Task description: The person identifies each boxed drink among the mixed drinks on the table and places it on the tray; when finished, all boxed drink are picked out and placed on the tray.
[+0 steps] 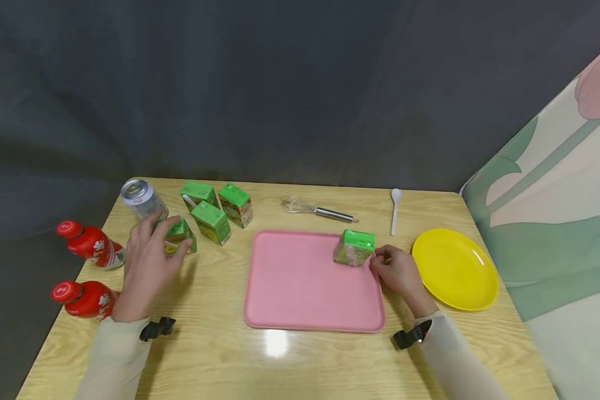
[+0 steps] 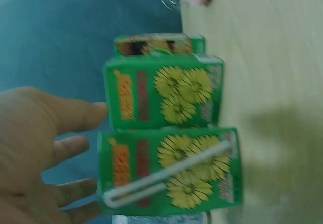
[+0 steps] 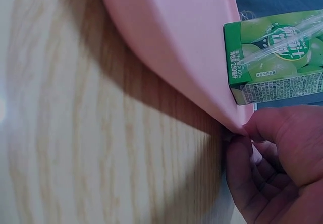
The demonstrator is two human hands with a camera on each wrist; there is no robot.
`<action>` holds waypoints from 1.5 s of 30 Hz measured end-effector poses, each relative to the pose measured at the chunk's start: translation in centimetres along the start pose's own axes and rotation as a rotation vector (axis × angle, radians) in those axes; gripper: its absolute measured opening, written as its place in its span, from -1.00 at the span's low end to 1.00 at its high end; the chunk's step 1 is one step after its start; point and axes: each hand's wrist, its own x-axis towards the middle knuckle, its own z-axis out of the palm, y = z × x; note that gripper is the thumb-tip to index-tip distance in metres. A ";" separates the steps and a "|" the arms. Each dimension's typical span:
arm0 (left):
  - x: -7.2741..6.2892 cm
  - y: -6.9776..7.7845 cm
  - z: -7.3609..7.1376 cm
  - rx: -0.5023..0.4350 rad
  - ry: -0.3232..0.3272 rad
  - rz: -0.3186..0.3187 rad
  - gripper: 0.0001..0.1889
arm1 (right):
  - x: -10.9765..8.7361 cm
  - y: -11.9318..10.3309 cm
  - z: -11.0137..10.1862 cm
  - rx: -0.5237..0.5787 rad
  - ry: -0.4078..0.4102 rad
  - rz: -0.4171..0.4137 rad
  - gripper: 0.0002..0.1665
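Note:
My left hand (image 1: 147,250) reaches over a green drink carton (image 1: 180,234), fingers spread and thumb apart. In the left wrist view the fingertips lie close to the top edge of that carton (image 2: 171,176), which bears yellow flowers and a white straw. A second flowered carton (image 2: 166,93) stands right beyond it. My right hand (image 1: 397,272) pinches the right rim of the pink tray (image 1: 312,289) between thumb and forefinger, as the right wrist view shows. On the tray's far right corner stands a green juice carton (image 3: 282,52) wrapped with a straw, close to the right fingertips.
Several more cartons (image 1: 211,222) and a silver can (image 1: 144,197) stand at the back left. Two red bottles (image 1: 92,244) line the left edge. A whisk (image 1: 320,210) and white spoon (image 1: 394,211) lie behind the tray; a yellow plate (image 1: 455,269) is at the right.

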 end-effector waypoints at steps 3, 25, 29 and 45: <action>-0.2 -0.9 0.2 0.017 0.007 0.005 -0.49 | 0.1 0.0 0.1 0.000 -0.011 0.009 -0.65; -1.5 -1.5 2.1 -0.159 0.102 -0.121 -0.65 | 0.0 0.0 0.3 0.000 -0.028 0.019 -0.69; -1.8 -1.6 2.1 -0.202 0.093 -0.108 -0.68 | 0.0 -0.1 0.1 -0.001 -0.018 0.006 -0.69; -3.5 -2.1 2.2 -0.358 0.005 -0.041 -0.65 | 0.3 0.2 0.2 -0.021 0.013 -0.037 -0.70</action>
